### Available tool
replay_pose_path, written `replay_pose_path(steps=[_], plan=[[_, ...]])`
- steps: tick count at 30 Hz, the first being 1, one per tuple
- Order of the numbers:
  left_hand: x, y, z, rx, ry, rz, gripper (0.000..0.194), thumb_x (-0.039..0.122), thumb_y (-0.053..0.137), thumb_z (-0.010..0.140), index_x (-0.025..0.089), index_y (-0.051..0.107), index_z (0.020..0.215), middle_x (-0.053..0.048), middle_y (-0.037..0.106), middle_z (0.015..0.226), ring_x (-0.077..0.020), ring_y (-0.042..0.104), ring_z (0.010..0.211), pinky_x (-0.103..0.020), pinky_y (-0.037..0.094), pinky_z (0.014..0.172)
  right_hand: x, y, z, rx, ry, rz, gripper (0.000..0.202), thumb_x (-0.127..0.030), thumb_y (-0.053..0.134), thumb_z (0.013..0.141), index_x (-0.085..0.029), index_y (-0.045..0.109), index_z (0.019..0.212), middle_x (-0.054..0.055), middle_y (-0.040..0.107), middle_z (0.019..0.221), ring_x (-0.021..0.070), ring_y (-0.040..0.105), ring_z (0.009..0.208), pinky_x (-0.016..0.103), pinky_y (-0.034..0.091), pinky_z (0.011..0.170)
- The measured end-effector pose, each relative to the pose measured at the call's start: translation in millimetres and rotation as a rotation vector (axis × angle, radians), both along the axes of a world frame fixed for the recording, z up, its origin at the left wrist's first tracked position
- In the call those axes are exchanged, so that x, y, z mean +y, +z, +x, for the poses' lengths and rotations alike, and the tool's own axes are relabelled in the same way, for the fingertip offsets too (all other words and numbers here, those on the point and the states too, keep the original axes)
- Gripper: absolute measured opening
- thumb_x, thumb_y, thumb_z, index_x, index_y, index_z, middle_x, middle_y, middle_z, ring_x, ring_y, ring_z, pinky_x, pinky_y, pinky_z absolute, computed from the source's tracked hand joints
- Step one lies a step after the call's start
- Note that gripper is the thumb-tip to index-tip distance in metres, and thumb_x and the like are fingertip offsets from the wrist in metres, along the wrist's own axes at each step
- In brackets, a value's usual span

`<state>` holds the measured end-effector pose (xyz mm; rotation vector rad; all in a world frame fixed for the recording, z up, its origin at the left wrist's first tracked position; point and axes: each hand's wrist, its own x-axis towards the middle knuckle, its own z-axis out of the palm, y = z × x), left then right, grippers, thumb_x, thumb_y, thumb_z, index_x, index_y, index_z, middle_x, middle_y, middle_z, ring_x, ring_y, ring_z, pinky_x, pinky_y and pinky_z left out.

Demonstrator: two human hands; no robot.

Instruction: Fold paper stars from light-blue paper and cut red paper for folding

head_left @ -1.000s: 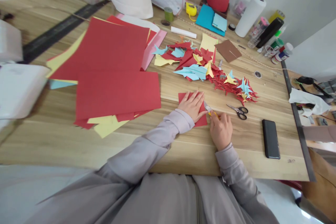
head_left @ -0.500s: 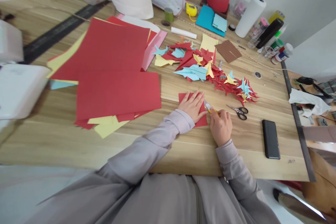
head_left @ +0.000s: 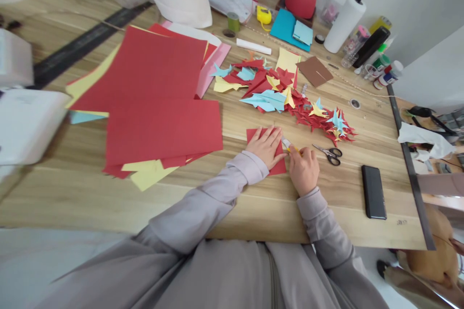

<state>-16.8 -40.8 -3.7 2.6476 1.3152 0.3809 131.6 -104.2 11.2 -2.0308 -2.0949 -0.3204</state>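
My left hand [head_left: 266,146] lies flat with fingers stretched out on a small red sheet of paper [head_left: 278,168], pressing it against the table. At the sheet's right edge, my right hand [head_left: 304,169] is closed around a utility knife [head_left: 286,143] with a yellow handle. Its blade end points up and to the left, close to the paper. Most of the handle is hidden in my fingers. Just right of that hand lies a pair of black-handled scissors [head_left: 330,154].
Large red sheets [head_left: 163,130] are stacked with yellow ones at the left. Behind my hands spreads a pile of folded paper pieces [head_left: 268,100] in red, blue and yellow. A black phone-like slab [head_left: 373,192] lies at the right. Bottles and a white roll [head_left: 344,24] stand along the wall.
My right hand with the utility knife has shifted very slightly up and to the left along the sheet's edge. My left hand stays in place.
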Motion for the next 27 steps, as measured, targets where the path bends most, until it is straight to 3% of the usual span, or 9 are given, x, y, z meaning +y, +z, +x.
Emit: replay_pose_path(steps=[19, 23, 27], plan=[[0.6, -5.0, 1.0, -0.011, 0.008, 0.012, 0.069, 0.053, 0.033, 0.089, 0.008, 0.033, 0.141, -0.013, 0.030, 0.149, -0.0277, 0.023, 0.139, -0.047, 0.010, 0.114, 18.7, -7.9, 1.7, -0.002, -0.017, 0.019, 0.033, -0.028, 0.047, 0.089, -0.022, 0.062, 0.118, 0.010, 0.052, 0.086, 0.0223, 0.042, 0.078, 0.032, 0.034, 0.068], [0.5, -4.2, 2.3, -0.034, 0.044, 0.018, 0.076, 0.054, 0.037, 0.088, 0.002, 0.025, 0.143, -0.017, 0.022, 0.151, -0.0281, 0.023, 0.139, -0.045, 0.013, 0.114, 15.9, -8.9, 5.4, 0.009, -0.045, 0.049, 0.033, -0.026, 0.045, 0.090, -0.023, 0.061, 0.119, 0.010, 0.053, 0.087, 0.0221, 0.043, 0.080, 0.032, 0.035, 0.070], [0.1, -3.4, 3.2, -0.036, 0.110, 0.002, 0.084, 0.055, 0.046, 0.083, -0.004, 0.028, 0.140, -0.025, 0.022, 0.150, -0.0341, 0.018, 0.140, -0.045, 0.017, 0.113, 9.9, -10.0, 11.9, 0.037, -0.073, 0.079, 0.033, -0.027, 0.042, 0.092, -0.024, 0.063, 0.117, 0.010, 0.054, 0.088, 0.0215, 0.045, 0.080, 0.032, 0.037, 0.071]])
